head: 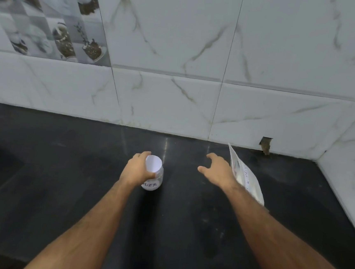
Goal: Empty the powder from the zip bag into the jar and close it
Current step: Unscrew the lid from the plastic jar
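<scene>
The dark counter [60,188] lies bare over its whole left half and along the near edge, open to a reach from either side. Toward the middle stands the jar [154,176], gripped by the left hand [137,169]; between it and the right hand [218,170] runs an open lane to the back edge. The zip bag [245,179] lies just beside the right hand, toward the right edge. The tiled wall [175,102] closes the back edge, and a side wall [351,171] closes the back right corner.

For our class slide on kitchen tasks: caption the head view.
Left hand grips the lidded jar on the black counter; right hand open beside the zip bag.
</scene>
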Demonstrator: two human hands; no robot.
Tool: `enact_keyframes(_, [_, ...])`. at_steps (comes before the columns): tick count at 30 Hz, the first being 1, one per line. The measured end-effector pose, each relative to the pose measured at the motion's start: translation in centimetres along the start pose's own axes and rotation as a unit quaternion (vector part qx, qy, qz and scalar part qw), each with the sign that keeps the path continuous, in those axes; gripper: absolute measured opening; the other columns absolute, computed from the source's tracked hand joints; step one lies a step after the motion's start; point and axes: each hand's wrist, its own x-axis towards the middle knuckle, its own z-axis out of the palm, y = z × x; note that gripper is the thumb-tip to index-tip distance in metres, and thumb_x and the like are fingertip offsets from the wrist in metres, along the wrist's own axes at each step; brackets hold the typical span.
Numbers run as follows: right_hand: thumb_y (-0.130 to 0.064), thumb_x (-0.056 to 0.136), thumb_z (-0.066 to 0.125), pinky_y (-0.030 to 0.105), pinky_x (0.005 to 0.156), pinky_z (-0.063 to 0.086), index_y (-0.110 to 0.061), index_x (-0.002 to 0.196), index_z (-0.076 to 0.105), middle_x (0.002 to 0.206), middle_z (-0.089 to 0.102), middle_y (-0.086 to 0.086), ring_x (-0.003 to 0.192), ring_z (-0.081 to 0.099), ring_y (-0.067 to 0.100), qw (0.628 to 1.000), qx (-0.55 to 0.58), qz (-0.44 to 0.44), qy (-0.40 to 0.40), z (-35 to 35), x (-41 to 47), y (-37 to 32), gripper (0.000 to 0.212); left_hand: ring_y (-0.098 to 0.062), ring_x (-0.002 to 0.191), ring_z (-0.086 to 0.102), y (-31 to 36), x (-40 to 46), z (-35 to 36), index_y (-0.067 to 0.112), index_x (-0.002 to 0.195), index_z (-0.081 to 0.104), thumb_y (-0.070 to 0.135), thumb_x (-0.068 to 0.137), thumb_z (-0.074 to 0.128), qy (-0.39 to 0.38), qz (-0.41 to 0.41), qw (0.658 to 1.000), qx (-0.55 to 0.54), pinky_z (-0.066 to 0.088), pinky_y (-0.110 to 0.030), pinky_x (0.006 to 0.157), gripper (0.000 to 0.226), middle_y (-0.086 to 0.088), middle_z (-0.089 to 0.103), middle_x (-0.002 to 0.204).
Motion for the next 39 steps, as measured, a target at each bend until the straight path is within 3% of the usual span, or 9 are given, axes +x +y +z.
enact_keyframes(7, [-0.036, 0.082, 0.072, 0.043, 0.098, 0.05, -0.019, 0.139, 0.046, 0.133, 0.058, 0.009, 0.118, 0.058, 0.031, 0.999, -0.051, 0.014, 0.013, 0.0, -1.3, 2.1, 0.065, -0.026, 0.123, 0.052, 5.3, -1.1, 3.6, 0.026, 0.144, 0.042, 0.044, 0.07, 0.079, -0.034, 0.06, 0.998, -0.001, 0.049, -0.041, 0.096, 0.084, -0.004, 0.049, 0.137])
enact_keyframes(10, [-0.037, 0.08, 0.077, 0.043, 0.102, 0.049, -0.022, 0.144, 0.041, 0.14, 0.055, 0.007, 0.123, 0.056, 0.029, 0.997, -0.068, 0.014, 0.025, -0.4, -1.7, 3.4, 0.076, -0.024, 0.123, 0.053, 7.2, -1.5, 5.1, 0.026, 0.144, 0.04, 0.041, 0.071, 0.079, -0.057, 0.084, 0.995, -0.013, 0.048, -0.038, 0.097, 0.084, -0.004, 0.049, 0.138])
enact_keyframes(18, [-0.038, 0.062, 0.09, 0.039, 0.11, 0.038, -0.028, 0.154, 0.021, 0.157, 0.036, 0.0, 0.139, 0.042, 0.023, 0.991, 0.05, -0.034, -0.118, 0.6, -2.7, 6.8, 0.115, -0.021, 0.123, 0.054, 10.5, -2.2, 7.5, 0.026, 0.145, 0.039, 0.042, 0.071, 0.08, -0.102, 0.131, 0.986, -0.012, 0.048, -0.038, 0.101, 0.086, -0.003, 0.049, 0.14])
enact_keyframes(22, [-0.034, 0.061, 0.09, 0.027, 0.101, 0.044, -0.031, 0.148, 0.025, 0.14, 0.05, -0.011, 0.127, 0.052, 0.013, 0.975, 0.15, -0.052, -0.157, 1.6, -3.0, 7.4, 0.109, -0.019, 0.118, 0.056, 11.0, -2.4, 7.8, 0.025, 0.144, 0.041, 0.051, 0.07, 0.076, -0.1, 0.136, 0.986, -0.007, 0.052, -0.037, 0.096, 0.086, -0.002, 0.052, 0.137])
enact_keyframes(27, [-0.037, 0.056, 0.091, 0.03, 0.096, 0.053, -0.032, 0.136, 0.036, 0.123, 0.059, -0.016, 0.11, 0.061, 0.005, 0.967, 0.207, -0.065, -0.136, 2.2, -2.9, 6.8, 0.097, -0.021, 0.118, 0.058, 11.3, -2.1, 7.0, 0.024, 0.146, 0.042, 0.064, 0.066, 0.065, -0.093, 0.114, 0.988, -0.037, 0.052, -0.039, 0.096, 0.092, -0.004, 0.054, 0.139])
enact_keyframes(30, [-0.029, 0.062, 0.089, 0.031, 0.095, 0.054, -0.028, 0.134, 0.037, 0.123, 0.058, -0.01, 0.111, 0.061, 0.008, 0.952, 0.25, -0.071, -0.161, 1.5, -2.4, 6.3, 0.088, -0.022, 0.125, 0.055, 11.6, -1.5, 6.1, 0.021, 0.147, 0.042, 0.068, 0.068, 0.062, -0.121, 0.103, 0.984, -0.085, 0.05, -0.041, 0.101, 0.094, -0.005, 0.049, 0.147])
enact_keyframes(33, [-0.027, 0.064, 0.086, 0.035, 0.097, 0.054, -0.026, 0.134, 0.038, 0.124, 0.06, -0.005, 0.113, 0.062, 0.012, 0.935, 0.29, -0.073, -0.193, 0.8, -2.2, 5.6, 0.084, -0.018, 0.125, 0.056, 11.9, -1.3, 5.1, 0.019, 0.146, 0.046, 0.058, 0.075, 0.064, -0.163, 0.114, 0.963, -0.182, 0.049, -0.039, 0.103, 0.083, -0.002, 0.049, 0.148])
enact_keyframes(37, [-0.034, 0.058, 0.086, 0.035, 0.091, 0.057, -0.023, 0.129, 0.044, 0.123, 0.064, 0.003, 0.113, 0.064, 0.017, 0.904, 0.376, -0.069, -0.193, 0.6, -2.7, 4.7, 0.083, -0.016, 0.099, 0.071, 12.1, -1.5, 4.5, 0.02, 0.119, 0.065, 0.035, 0.083, 0.074, -0.148, 0.087, 0.93, -0.324, 0.058, -0.033, 0.088, 0.04, -0.001, 0.072, 0.114])
enact_keyframes(39, [-0.033, 0.057, 0.088, 0.036, 0.081, 0.059, -0.023, 0.128, 0.044, 0.123, 0.063, 0.004, 0.113, 0.065, 0.019, 0.892, 0.404, -0.06, -0.195, 0.8, -3.1, 4.3, 0.084, -0.019, 0.093, 0.073, 12.4, -1.6, 4.6, 0.019, 0.112, 0.066, 0.032, 0.077, 0.076, -0.111, 0.067, 0.916, -0.38, 0.059, -0.033, 0.082, 0.039, -0.005, 0.073, 0.107])
